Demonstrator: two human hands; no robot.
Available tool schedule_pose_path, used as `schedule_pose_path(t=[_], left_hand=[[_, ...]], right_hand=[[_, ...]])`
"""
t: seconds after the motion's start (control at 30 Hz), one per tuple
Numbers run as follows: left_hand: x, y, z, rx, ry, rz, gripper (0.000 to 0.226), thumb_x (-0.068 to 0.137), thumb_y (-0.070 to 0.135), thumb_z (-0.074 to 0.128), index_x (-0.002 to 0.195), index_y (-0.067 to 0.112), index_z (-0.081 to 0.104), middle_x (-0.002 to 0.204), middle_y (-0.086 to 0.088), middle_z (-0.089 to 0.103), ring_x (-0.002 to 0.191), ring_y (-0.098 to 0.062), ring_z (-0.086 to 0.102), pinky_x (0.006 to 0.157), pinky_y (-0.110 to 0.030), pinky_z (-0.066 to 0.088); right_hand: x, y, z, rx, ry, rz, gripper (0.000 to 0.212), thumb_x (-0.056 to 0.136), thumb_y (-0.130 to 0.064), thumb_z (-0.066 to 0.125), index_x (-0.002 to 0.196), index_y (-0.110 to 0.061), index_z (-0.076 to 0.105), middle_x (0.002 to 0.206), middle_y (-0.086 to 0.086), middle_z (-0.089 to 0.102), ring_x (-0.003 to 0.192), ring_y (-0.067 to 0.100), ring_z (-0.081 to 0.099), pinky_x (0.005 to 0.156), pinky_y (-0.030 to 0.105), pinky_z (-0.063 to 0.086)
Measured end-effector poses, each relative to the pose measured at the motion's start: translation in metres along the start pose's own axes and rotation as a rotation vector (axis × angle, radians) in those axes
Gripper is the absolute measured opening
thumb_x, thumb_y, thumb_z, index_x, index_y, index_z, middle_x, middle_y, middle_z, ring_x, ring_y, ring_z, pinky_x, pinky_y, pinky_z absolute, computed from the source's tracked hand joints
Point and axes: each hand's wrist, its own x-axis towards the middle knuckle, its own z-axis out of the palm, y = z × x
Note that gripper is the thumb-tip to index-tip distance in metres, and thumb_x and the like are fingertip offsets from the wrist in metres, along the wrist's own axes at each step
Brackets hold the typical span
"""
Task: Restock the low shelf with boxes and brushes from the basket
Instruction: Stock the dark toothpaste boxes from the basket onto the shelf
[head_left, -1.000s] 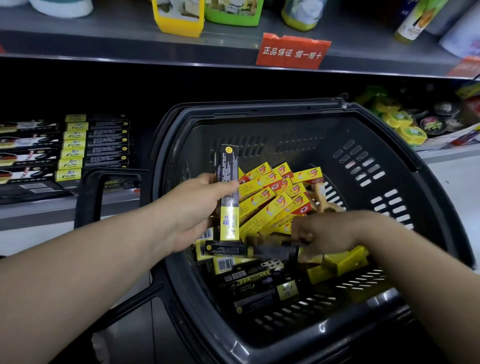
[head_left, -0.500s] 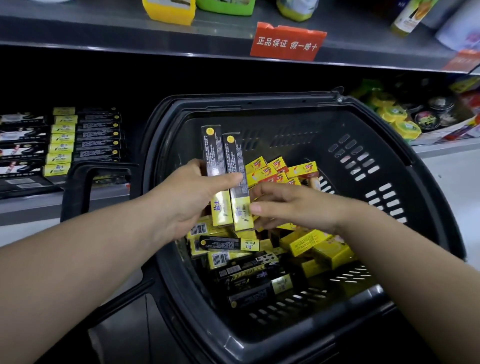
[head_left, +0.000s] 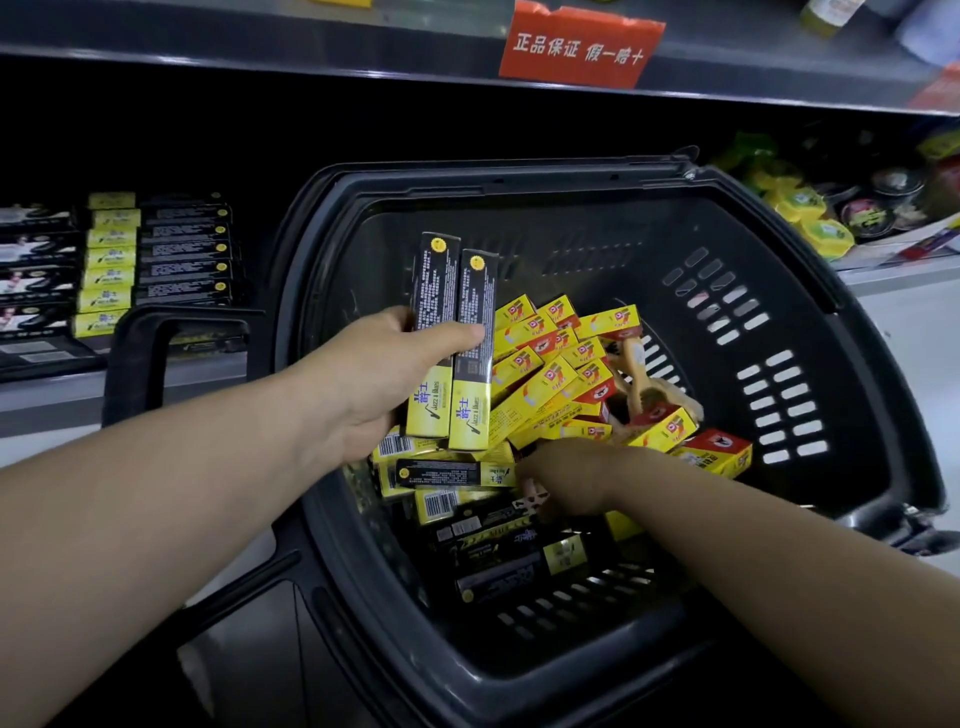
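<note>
A dark plastic basket (head_left: 810, 322) stands in front of the low shelf (head_left: 47, 395). It holds black-and-yellow long boxes (head_left: 457, 473), yellow-and-red small boxes (head_left: 545, 374) and wooden brushes (head_left: 639, 374). My left hand (head_left: 379, 379) grips two black-and-yellow boxes (head_left: 452, 332) upright, side by side, over the basket's left half. My right hand (head_left: 571, 478) reaches down into the pile with its fingers among the dark boxes; whether they hold one is hidden.
On the low shelf at left lie rows of the same black-and-yellow boxes (head_left: 156, 254). The basket's handle (head_left: 140, 364) stands up at its left side. Round tins and green-yellow packs (head_left: 831, 218) fill the shelf at right. A red sign (head_left: 576, 47) hangs on the upper shelf edge.
My right hand passed a second box to my left hand, then dropped back down into the pile. My left hand went from one box to two.
</note>
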Motion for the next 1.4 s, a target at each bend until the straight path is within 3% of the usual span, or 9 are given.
schedule_pose_path(t=[0.17, 0.33, 0.47, 0.6, 0.8, 0.9, 1.03, 1.2, 1.4], left_hand=[[0.001, 0.001, -0.003, -0.042, 0.025, -0.002, 0.042, 0.081, 0.027, 0.069, 0.120, 0.016, 0.057, 0.104, -0.003, 0.072, 0.099, -0.021, 0.066, 0.096, -0.041, 0.047], [-0.001, 0.002, -0.002, -0.112, 0.059, 0.007, 0.045, 0.081, 0.028, 0.069, 0.122, 0.017, 0.054, 0.107, -0.002, 0.070, 0.104, -0.021, 0.063, 0.103, -0.047, 0.040], [-0.005, 0.007, 0.002, -0.204, 0.031, 0.066, 0.040, 0.083, 0.024, 0.067, 0.121, 0.019, 0.055, 0.109, -0.001, 0.070, 0.105, -0.020, 0.064, 0.100, -0.046, 0.044], [-0.011, 0.011, 0.001, -0.221, -0.056, 0.102, 0.036, 0.085, 0.026, 0.064, 0.120, 0.020, 0.057, 0.104, -0.001, 0.073, 0.097, -0.021, 0.069, 0.084, -0.040, 0.054], [-0.015, 0.011, 0.000, -0.282, -0.058, 0.089, 0.036, 0.086, 0.024, 0.063, 0.121, 0.017, 0.057, 0.101, -0.007, 0.073, 0.088, -0.023, 0.072, 0.067, -0.037, 0.060], [-0.014, 0.010, -0.001, -0.321, -0.013, 0.047, 0.039, 0.086, 0.027, 0.063, 0.122, 0.016, 0.056, 0.102, -0.005, 0.074, 0.087, -0.021, 0.072, 0.066, -0.034, 0.060], [-0.012, 0.009, -0.001, -0.305, -0.019, 0.032, 0.054, 0.079, 0.030, 0.070, 0.127, 0.016, 0.051, 0.104, -0.005, 0.073, 0.088, -0.021, 0.072, 0.071, -0.035, 0.060], [-0.014, 0.006, -0.003, -0.177, 0.022, 0.068, 0.090, 0.042, 0.026, 0.083, 0.125, 0.018, 0.050, 0.104, -0.006, 0.072, 0.095, -0.025, 0.069, 0.088, -0.045, 0.053], [-0.011, 0.009, -0.011, -0.038, 0.064, 0.120, 0.075, 0.053, 0.017, 0.086, 0.121, 0.018, 0.055, 0.097, -0.004, 0.073, 0.087, -0.023, 0.071, 0.084, -0.042, 0.055]], right_hand=[[-0.037, 0.026, -0.038, 0.205, -0.003, 0.044, 0.027, 0.090, -0.027, 0.060, 0.114, -0.014, 0.060, 0.113, 0.008, 0.064, 0.101, 0.024, 0.059, 0.082, 0.032, 0.046], [-0.077, 0.042, -0.057, 1.359, 0.213, -0.174, 0.038, 0.083, -0.014, 0.058, 0.117, -0.031, 0.053, 0.097, 0.006, 0.069, 0.074, 0.017, 0.068, 0.066, 0.021, 0.054], [-0.069, 0.025, -0.057, 1.753, 0.207, -0.321, 0.044, 0.083, -0.011, 0.050, 0.124, -0.023, 0.052, 0.094, 0.005, 0.061, 0.063, 0.021, 0.065, 0.061, 0.027, 0.056], [-0.058, 0.005, -0.056, 1.776, 0.211, -0.342, 0.035, 0.096, -0.012, 0.031, 0.125, -0.022, 0.047, 0.103, 0.012, 0.053, 0.072, 0.025, 0.055, 0.066, 0.031, 0.055], [-0.049, -0.012, -0.055, 1.626, 0.446, -0.281, 0.034, 0.083, -0.047, 0.061, 0.109, -0.025, 0.065, 0.075, -0.005, 0.063, 0.061, 0.016, 0.056, 0.075, 0.036, 0.057], [-0.048, -0.020, -0.054, 1.650, 0.529, -0.287, 0.019, 0.089, -0.043, 0.055, 0.087, -0.041, 0.074, 0.092, -0.014, 0.073, 0.088, 0.013, 0.069, 0.088, 0.041, 0.055], [-0.047, -0.030, -0.053, 1.449, 0.502, -0.235, 0.081, 0.070, -0.064, 0.058, 0.141, -0.028, 0.040, 0.141, -0.007, 0.049, 0.129, 0.013, 0.044, 0.106, 0.039, 0.037], [-0.048, -0.033, -0.055, 1.320, 0.502, -0.250, 0.080, 0.071, -0.061, 0.050, 0.145, -0.036, 0.030, 0.152, -0.012, 0.032, 0.138, 0.009, 0.029, 0.114, 0.042, 0.022], [-0.057, -0.031, -0.062, 1.294, 0.556, -0.217, 0.064, 0.084, -0.059, 0.052, 0.140, -0.032, 0.040, 0.143, -0.010, 0.045, 0.132, 0.014, 0.041, 0.109, 0.047, 0.034]])
